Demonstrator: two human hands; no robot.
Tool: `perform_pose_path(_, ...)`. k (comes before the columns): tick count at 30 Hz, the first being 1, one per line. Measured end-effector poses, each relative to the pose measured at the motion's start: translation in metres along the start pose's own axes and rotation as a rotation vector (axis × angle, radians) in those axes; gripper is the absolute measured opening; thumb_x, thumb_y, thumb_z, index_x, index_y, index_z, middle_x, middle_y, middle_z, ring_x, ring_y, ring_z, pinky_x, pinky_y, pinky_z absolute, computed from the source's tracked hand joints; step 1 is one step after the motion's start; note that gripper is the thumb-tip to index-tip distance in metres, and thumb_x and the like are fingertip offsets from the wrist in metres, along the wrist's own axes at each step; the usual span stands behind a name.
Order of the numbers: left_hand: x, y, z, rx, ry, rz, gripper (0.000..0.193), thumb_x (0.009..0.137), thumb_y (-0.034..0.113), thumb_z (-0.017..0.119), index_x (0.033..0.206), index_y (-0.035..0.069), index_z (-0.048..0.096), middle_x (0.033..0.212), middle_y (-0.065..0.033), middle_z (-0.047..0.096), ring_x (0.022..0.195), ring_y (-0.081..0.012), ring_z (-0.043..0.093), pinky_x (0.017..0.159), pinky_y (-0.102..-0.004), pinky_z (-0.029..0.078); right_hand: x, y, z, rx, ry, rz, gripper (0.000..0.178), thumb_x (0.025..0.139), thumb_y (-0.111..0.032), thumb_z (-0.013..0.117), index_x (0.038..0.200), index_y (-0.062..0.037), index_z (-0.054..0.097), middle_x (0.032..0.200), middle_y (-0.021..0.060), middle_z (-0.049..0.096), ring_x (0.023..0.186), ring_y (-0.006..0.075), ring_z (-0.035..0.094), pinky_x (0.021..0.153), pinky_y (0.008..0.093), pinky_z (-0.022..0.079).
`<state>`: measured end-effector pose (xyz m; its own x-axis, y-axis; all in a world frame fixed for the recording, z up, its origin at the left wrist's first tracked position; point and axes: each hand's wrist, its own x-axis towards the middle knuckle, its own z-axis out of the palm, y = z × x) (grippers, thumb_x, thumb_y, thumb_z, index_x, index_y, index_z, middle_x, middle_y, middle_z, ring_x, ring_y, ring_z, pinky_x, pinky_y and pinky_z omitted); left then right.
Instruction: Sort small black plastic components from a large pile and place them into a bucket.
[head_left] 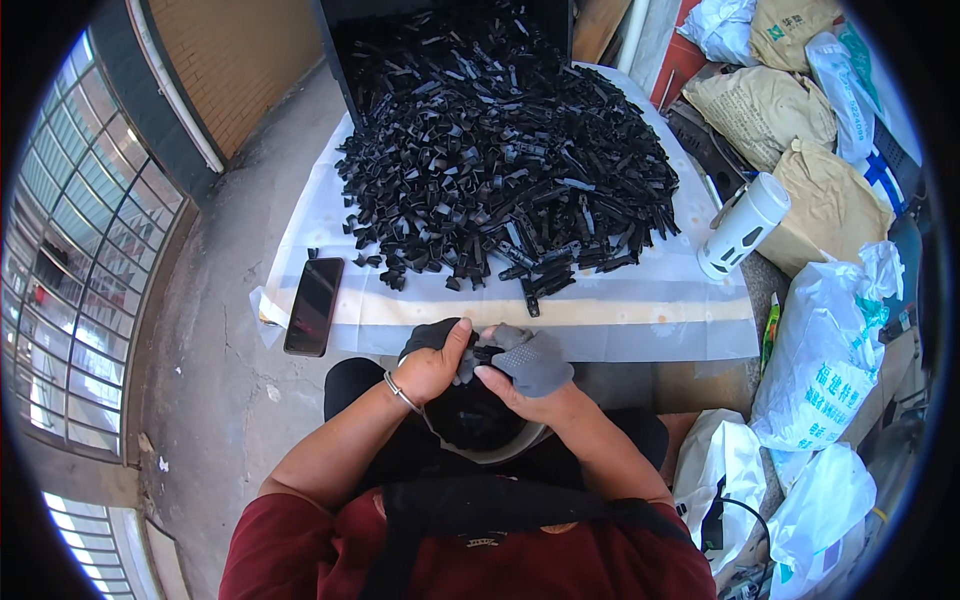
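Note:
My left hand (pixel 436 358) and my right hand (pixel 524 364), both in grey gloves that leave the thumbs bare, meet just in front of the table's near edge. Between them is a small black plastic part (pixel 486 354), which both hands grip; its exact shape is mostly hidden by the fingers. Below the hands, a round bucket (pixel 490 457) with a pale rim sits between my knees, dark inside. Beyond them a large heap of small black plastic parts (pixel 500 170) covers the table, with one loose long part (pixel 531 298) near its front.
A white cloth (pixel 690 310) covers the table. On it lie a dark phone (pixel 314 307) at left and a white tumbler (pixel 745 226) leaning at right. A black open box (pixel 345 60) backs the heap. Sacks (pixel 815 365) crowd the right side; a barred window (pixel 90 240) stands left.

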<state>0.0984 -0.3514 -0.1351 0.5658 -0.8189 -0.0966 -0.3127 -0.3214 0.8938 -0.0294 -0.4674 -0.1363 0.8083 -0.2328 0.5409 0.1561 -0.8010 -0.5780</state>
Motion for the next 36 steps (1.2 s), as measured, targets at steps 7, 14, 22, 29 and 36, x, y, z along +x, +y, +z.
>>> perform_pose_path(7, 0.000, 0.000, -0.013, 0.144, 0.042, 0.169, 0.042, 0.093, 0.034, 0.033, 0.084, 0.001, 0.058, 0.073, -0.0169, 0.060, 0.069, -0.0329, 0.057, 0.063, -0.0367, 0.045, -0.005, 0.003, -0.004, -0.102, -0.068, 0.050, 0.025, 0.085, -0.025, 0.052, 0.094, -0.0021, 0.057, 0.086, 0.0127, 0.059, 0.081, 0.0309, 0.056, 0.072, 0.0391, 0.044)
perform_pose_path(14, -0.005, 0.010, -0.004, 0.198, 0.070, 0.306, 0.040, 0.093, 0.031, 0.034, 0.081, 0.001, 0.057, 0.073, -0.0201, 0.058, 0.070, -0.0369, 0.056, 0.064, -0.0393, 0.045, -0.001, -0.009, 0.004, -0.372, -0.158, 0.067, 0.024, 0.077, -0.022, 0.059, 0.094, -0.0053, 0.059, 0.088, 0.0118, 0.060, 0.081, 0.0296, 0.057, 0.071, 0.0397, 0.044)
perform_pose_path(22, -0.003, -0.001, -0.019, 0.569, -0.120, 0.207, 0.038, 0.091, 0.031, 0.038, 0.076, 0.002, 0.058, 0.074, -0.0181, 0.059, 0.071, -0.0340, 0.057, 0.064, -0.0395, 0.045, 0.000, -0.006, -0.004, -0.341, -0.339, 0.072, 0.021, 0.079, -0.021, 0.055, 0.093, -0.0062, 0.061, 0.088, 0.0133, 0.061, 0.082, 0.0319, 0.057, 0.070, 0.0404, 0.045)
perform_pose_path(29, 0.056, -0.021, -0.031, 0.879, 0.336, 0.459, 0.021, 0.080, 0.025, 0.052, 0.089, 0.007, 0.061, 0.088, -0.0138, 0.060, 0.081, -0.0293, 0.059, 0.069, -0.0385, 0.047, 0.029, 0.045, -0.022, -0.740, -0.115, 0.123, 0.018, 0.074, -0.009, 0.054, 0.090, -0.0072, 0.061, 0.085, 0.0163, 0.060, 0.075, 0.0310, 0.058, 0.064, 0.0402, 0.046)
perform_pose_path(36, 0.066, -0.032, -0.027, 0.838, 0.339, 0.517, 0.022, 0.075, 0.016, 0.059, 0.095, 0.009, 0.060, 0.087, -0.0142, 0.059, 0.079, -0.0295, 0.058, 0.069, -0.0379, 0.047, 0.034, 0.046, -0.017, -0.686, -0.045, -0.116, 0.018, 0.068, -0.006, 0.057, 0.086, -0.0061, 0.058, 0.077, 0.0129, 0.057, 0.072, 0.0299, 0.057, 0.062, 0.0402, 0.044)
